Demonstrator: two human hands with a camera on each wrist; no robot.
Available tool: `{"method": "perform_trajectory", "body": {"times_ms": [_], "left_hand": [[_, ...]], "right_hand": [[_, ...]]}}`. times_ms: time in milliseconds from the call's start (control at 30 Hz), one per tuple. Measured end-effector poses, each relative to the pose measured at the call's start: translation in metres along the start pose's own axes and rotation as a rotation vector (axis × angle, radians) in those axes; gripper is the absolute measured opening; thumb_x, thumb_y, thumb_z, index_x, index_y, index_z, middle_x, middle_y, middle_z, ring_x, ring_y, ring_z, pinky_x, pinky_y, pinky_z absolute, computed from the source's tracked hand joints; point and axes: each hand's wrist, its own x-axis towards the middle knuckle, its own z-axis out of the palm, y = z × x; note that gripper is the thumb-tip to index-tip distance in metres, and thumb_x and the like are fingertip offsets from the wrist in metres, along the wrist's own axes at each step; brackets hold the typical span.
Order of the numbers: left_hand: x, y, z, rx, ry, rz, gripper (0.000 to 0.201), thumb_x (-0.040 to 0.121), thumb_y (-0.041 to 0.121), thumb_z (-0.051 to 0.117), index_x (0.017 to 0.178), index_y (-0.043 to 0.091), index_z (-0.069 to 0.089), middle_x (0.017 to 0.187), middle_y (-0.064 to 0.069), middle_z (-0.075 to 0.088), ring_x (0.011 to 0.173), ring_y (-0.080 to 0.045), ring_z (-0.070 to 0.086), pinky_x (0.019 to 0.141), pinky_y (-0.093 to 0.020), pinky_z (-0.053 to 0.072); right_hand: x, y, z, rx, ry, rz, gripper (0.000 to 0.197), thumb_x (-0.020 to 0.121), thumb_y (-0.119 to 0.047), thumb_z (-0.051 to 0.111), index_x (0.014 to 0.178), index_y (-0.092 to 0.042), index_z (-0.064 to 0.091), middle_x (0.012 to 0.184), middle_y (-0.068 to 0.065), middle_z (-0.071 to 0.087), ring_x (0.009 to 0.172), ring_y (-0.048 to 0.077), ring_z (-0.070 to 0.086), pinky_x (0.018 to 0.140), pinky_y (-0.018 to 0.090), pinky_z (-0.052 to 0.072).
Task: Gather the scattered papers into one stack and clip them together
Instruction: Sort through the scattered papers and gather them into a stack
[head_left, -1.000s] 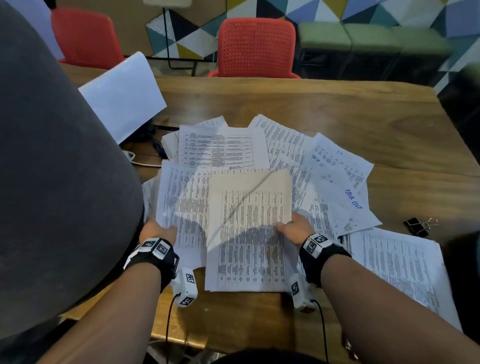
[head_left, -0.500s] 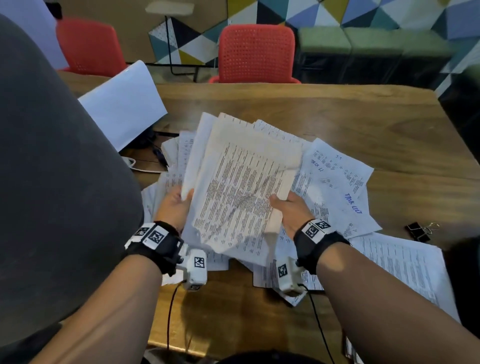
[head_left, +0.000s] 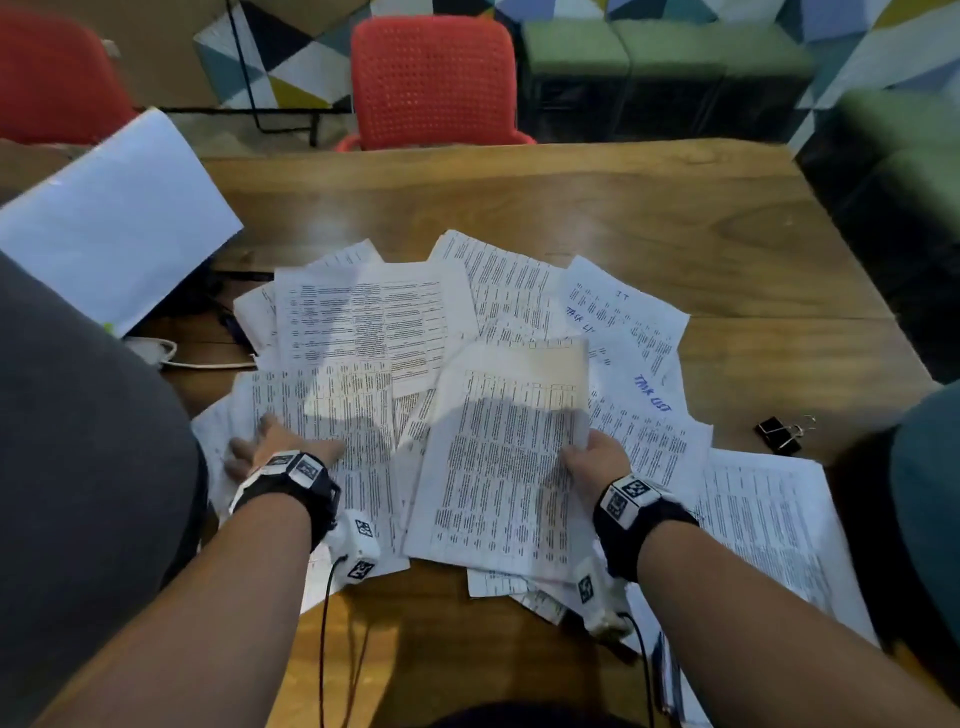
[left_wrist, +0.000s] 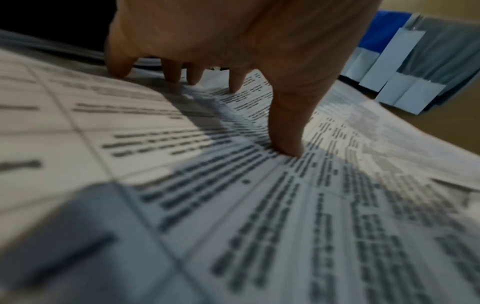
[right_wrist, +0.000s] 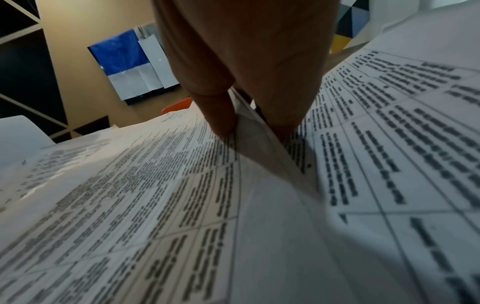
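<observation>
Printed papers (head_left: 363, 332) fanned loose over wooden bench (head_left: 623, 208), thin, flat, overlapping. Right hand (head_left: 597, 457) pinches edge of top sheaf (head_left: 498, 457), thumb and fingers (right_wrist: 221, 115) clamped on it. Left hand (head_left: 275, 447) flat on near-left sheets, fingers (left_wrist: 285, 127) spread, pressing. 2 black binder clips (head_left: 779, 434) right, apart from papers.

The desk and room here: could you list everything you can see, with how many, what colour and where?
printed papers: many, white, scattered mid-table
held sheets: a few, white, front centre
binder clips: apparently two, black, right of papers
blank sheet: one, white, far left
cable: one, white, left
table: one, brown wood
chairs: two, red, behind table
left hand: presses flat on papers
right hand: pinches held sheets
</observation>
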Motion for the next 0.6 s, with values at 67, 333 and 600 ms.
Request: {"method": "perform_trajectory", "body": {"times_ms": [67,333,600], "left_hand": [[0.004,-0.01,0.002,0.043,0.005,0.009,0.123,0.054,0.064,0.078,0.149,0.028,0.008,0.152,-0.019,0.01,0.14,-0.044,0.013,0.109,-0.063,0.021],[0.008,-0.018,-0.001,0.105,0.057,0.02,0.122,0.048,0.077,0.073,0.141,0.017,0.021,0.137,-0.022,0.028,0.13,-0.045,0.027,0.103,-0.064,0.03],[-0.004,-0.036,0.001,0.081,0.061,0.084,0.113,0.062,0.08,0.061,0.146,0.018,0.018,0.149,-0.018,0.016,0.137,-0.041,0.017,0.11,-0.06,0.024]], "right_hand": [[0.001,0.002,0.002,0.015,-0.004,0.001,0.013,0.086,-0.013,0.056,0.079,-0.004,0.06,0.07,0.01,0.056,0.067,0.024,0.055,0.061,0.03,0.048],[0.01,-0.002,0.001,0.074,-0.018,0.045,0.014,0.087,-0.015,0.056,0.076,-0.006,0.059,0.072,0.012,0.059,0.067,0.025,0.057,0.066,0.034,0.051],[0.002,0.001,-0.014,0.06,0.104,0.05,0.017,0.09,-0.013,0.055,0.1,-0.005,0.065,0.085,0.01,0.062,0.076,0.024,0.057,0.067,0.025,0.044]]}}
